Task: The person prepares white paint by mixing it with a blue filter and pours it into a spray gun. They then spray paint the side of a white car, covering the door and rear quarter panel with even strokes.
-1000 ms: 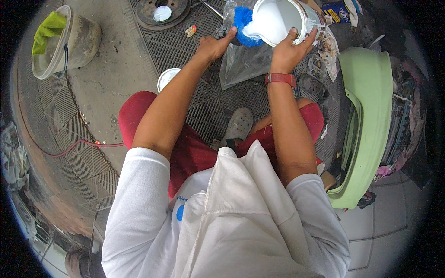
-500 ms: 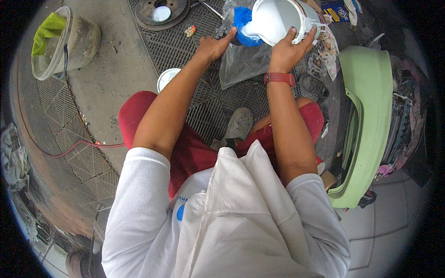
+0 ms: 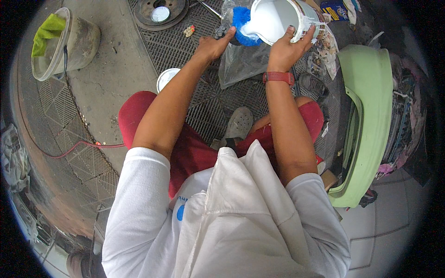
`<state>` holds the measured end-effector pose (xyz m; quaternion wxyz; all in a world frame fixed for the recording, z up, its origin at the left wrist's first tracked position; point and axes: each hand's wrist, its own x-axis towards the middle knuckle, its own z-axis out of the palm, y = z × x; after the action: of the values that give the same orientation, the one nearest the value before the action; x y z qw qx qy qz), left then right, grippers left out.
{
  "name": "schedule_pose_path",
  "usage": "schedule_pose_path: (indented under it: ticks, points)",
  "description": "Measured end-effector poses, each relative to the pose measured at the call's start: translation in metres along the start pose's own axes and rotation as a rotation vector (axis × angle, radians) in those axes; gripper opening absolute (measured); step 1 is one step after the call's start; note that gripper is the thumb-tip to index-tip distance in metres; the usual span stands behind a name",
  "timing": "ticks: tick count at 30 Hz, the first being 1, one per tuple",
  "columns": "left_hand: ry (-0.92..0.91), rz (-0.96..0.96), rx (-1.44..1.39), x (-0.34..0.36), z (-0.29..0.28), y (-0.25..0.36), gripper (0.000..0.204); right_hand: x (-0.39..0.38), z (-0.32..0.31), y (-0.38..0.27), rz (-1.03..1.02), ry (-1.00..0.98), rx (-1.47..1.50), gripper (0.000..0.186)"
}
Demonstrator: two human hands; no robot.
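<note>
My right hand [image 3: 285, 51] grips the rim and side of a round paint can [image 3: 307, 21], which is tipped to the left. White paint [image 3: 269, 25] lies at its lip and runs onto a bright blue, cloth-like piece [image 3: 244, 23]. My left hand [image 3: 214, 47] is closed on a dark object [image 3: 224, 31] beside and under the blue piece; its kind is mostly hidden by my fingers and the blue. A clear plastic bag [image 3: 241, 65] hangs or lies just below the blue piece, between my hands.
A plastic bucket [image 3: 85, 44] with a green cloth [image 3: 48, 33] stands at far left. A brake disc [image 3: 161, 23] bears a small white lid. Another white lid [image 3: 167, 78] lies by my left forearm. A light green car bumper [image 3: 366, 120] stands at right; a red hose [image 3: 79, 144] runs left.
The paint can and my right hand have shifted very slightly to the left and up. My left hand stays almost where it was, and paint still meets the blue piece.
</note>
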<state>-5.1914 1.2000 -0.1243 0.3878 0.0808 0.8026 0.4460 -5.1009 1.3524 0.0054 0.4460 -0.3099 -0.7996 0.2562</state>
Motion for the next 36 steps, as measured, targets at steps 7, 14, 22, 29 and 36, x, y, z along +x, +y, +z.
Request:
schedule_pose_path:
  ticks: [7, 14, 22, 29, 36]
  points:
    - [0.112, -0.081, 0.005, -0.002, 0.003, 0.003, 0.145, 0.000, -0.001, 0.007, -0.001, -0.006, 0.038, 0.070]
    - [0.025, 0.002, -0.065, 0.007, 0.003, -0.007, 0.146, 0.010, 0.001, 0.021, 0.197, 0.006, 0.188, 0.067]
    - [0.134, 0.021, -0.060, 0.012, 0.010, -0.010, 0.125, 0.018, -0.008, 0.017, 0.797, -0.048, 0.692, 0.067]
    - [-0.200, -0.050, -0.097, -0.005, -0.018, -0.003, 0.151, 0.041, 0.008, 0.096, 1.087, -0.104, 0.794, 0.056]
    - [0.086, -0.109, -0.150, -0.010, -0.023, -0.010, 0.147, 0.032, 0.055, 0.168, 1.306, -0.072, 0.770, 0.059]
